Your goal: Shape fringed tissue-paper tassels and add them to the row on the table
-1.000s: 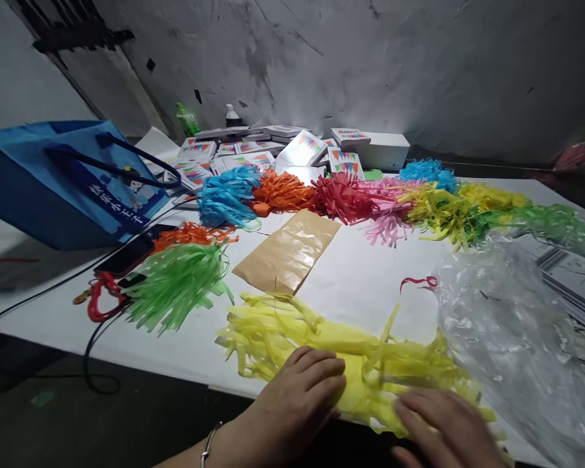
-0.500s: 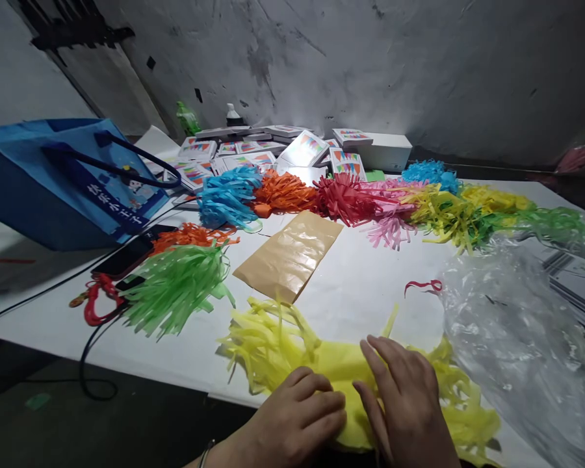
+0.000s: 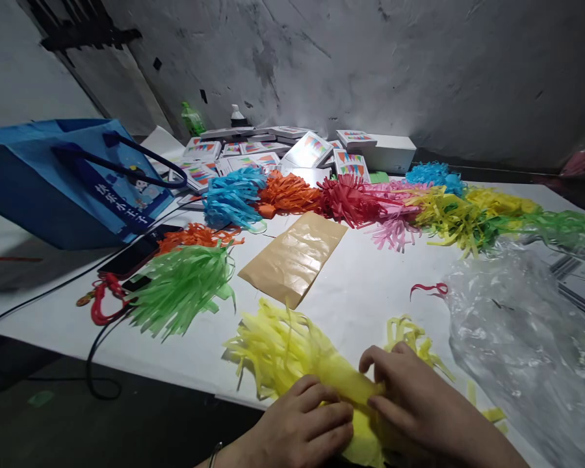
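A yellow tissue-paper tassel [image 3: 280, 348] with cut fringes lies at the front edge of the table. My left hand [image 3: 305, 419] rests on its plain middle part, fingers curled and pressed down on the paper. My right hand [image 3: 407, 396] is closed, thumb and fingers pinching the edge of the same middle part. Yellow fringe strips [image 3: 412, 335] stick out behind and to the right of my right hand. A brown paper packet [image 3: 295, 257] lies flat just beyond the tassel, and a green tassel [image 3: 182, 286] lies to its left.
Across the back runs a row of blue tassels [image 3: 236, 195], orange tassels [image 3: 290, 192], red tassels [image 3: 348, 198] and others, before stacked boxes [image 3: 305, 151]. A blue bag [image 3: 73, 188] and phone [image 3: 131, 253] are left. Clear plastic [image 3: 521, 331] covers the right.
My right hand has gone from lying with fingers extended to pinching the yellow paper, whose middle is now folded up. The right fringe has shifted. My left hand stays on the paper.
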`<state>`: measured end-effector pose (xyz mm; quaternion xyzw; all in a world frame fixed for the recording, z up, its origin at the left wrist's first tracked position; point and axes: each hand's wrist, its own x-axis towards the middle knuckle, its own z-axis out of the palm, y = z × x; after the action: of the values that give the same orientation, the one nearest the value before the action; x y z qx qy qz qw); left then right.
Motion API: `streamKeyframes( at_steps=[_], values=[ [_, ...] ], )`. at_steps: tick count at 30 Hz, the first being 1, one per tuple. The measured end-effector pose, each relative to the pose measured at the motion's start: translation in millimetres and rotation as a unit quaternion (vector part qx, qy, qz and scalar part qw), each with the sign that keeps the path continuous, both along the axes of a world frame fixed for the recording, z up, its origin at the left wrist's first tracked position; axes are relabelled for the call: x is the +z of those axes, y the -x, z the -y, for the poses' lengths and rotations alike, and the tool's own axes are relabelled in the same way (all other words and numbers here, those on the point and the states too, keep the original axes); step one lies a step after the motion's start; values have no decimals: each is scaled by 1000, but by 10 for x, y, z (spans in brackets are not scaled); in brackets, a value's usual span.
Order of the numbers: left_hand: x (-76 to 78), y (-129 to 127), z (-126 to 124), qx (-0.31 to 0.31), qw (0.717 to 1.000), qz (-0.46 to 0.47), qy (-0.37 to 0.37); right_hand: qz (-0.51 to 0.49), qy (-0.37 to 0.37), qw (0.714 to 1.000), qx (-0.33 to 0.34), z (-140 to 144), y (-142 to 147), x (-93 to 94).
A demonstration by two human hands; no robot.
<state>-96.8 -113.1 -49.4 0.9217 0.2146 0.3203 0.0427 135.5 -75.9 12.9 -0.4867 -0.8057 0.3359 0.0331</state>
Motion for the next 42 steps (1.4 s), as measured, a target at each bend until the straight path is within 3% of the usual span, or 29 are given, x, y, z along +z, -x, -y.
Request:
streamKeyframes(
  at_steps=[2,4,7,9,10,12,15,16,20,26,30,33,36,42],
  values=[
    [9,0,-4,5,1000,2,12,53,-70,996,0,-111,-202,-95],
    [27,-8,-3,13,999,3,37,92,-198,976,-16,-217,-452,-216],
    [29,-38,-4,26,997,22,68,144,-424,891,-66,-234,-737,-290],
    [8,-69,-7,36,995,40,81,156,-511,836,-129,-103,-748,-245],
    [-5,-87,-9,40,994,56,82,141,-531,823,-142,-4,-692,-215],
    [-20,-122,-11,45,993,79,82,63,-543,830,-110,223,-484,-200],
    [6,-151,-13,55,991,77,90,-16,-529,845,77,505,-107,-375],
    [26,-150,-14,54,992,71,91,-23,-539,838,83,565,-9,-470],
    [85,-81,-16,59,993,59,86,-50,-515,855,15,658,113,-738],
    [133,20,-53,98,981,6,166,-114,-388,914,-26,540,-86,-614],
    [311,-62,-229,167,944,-113,259,-63,-359,927,-89,411,-91,-618],
    [435,-171,-402,214,910,-202,291,-19,-356,922,-148,338,-1,-663],
    [466,-248,-528,229,896,-244,293,20,-380,905,-192,287,91,-688],
    [441,-262,-602,244,889,-258,290,74,-432,880,-181,239,115,-675]
  ],
)
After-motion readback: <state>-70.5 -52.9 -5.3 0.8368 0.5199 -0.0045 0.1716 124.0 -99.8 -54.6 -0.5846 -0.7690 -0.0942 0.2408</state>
